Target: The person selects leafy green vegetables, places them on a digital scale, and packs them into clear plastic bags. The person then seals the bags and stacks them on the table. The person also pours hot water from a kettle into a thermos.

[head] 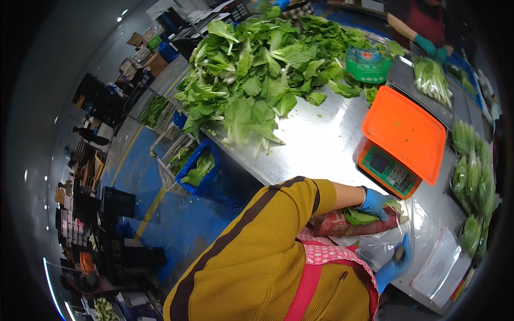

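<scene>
My left hand (374,205), in a blue glove, grips a bunch of leafy greens (358,216) lying in a red printed plastic wrap (341,225). The bunch sits at the table's near edge, just below the scale. My right hand (397,259), also gloved in blue, is blurred beside a clear plastic bag (381,246). Whether its fingers pinch the film cannot be told. Clear film (421,216) also spreads to the right of the bunch. A stack of flat clear bags (437,263) lies farther right.
An orange-topped digital scale (405,132) stands on the metal table (321,140). Loose greens (257,76) are heaped behind, near a green printed bag (368,64). Bagged greens (472,172) line the right side. A blue-lined bin (204,168) stands left; a co-worker's gloved hands (431,46) are opposite.
</scene>
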`<state>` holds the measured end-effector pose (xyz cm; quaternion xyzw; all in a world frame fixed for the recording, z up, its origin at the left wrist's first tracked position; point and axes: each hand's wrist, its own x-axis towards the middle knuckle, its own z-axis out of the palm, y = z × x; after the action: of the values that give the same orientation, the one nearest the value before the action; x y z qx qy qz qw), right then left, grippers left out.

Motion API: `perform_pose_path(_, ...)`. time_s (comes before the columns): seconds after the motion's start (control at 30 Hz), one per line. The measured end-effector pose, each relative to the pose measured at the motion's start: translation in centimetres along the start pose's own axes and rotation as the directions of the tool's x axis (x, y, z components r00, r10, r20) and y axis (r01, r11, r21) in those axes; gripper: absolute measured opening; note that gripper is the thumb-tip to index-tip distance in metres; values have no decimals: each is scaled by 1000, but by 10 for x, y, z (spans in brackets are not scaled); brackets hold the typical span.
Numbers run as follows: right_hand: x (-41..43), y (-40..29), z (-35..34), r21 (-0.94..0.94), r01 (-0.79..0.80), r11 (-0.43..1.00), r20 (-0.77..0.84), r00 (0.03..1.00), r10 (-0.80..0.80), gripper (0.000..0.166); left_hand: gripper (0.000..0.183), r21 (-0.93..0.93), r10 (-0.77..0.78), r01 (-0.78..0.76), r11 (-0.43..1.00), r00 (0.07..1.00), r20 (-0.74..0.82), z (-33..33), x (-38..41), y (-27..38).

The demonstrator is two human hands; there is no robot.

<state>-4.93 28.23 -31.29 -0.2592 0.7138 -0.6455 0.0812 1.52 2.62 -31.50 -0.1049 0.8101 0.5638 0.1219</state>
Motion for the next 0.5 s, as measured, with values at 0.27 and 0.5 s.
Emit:
perform_pose_path(0.27,-27,62,-33,203,-392,897,51,919,390,46,74,-60,133,-133,989,991,-3,0,4,-2)
perform_pose_path(0.5,32,55,67,685,-508,522,151,800,581,52,77,-132,155,-176,976,976,-154,19,6,-8)
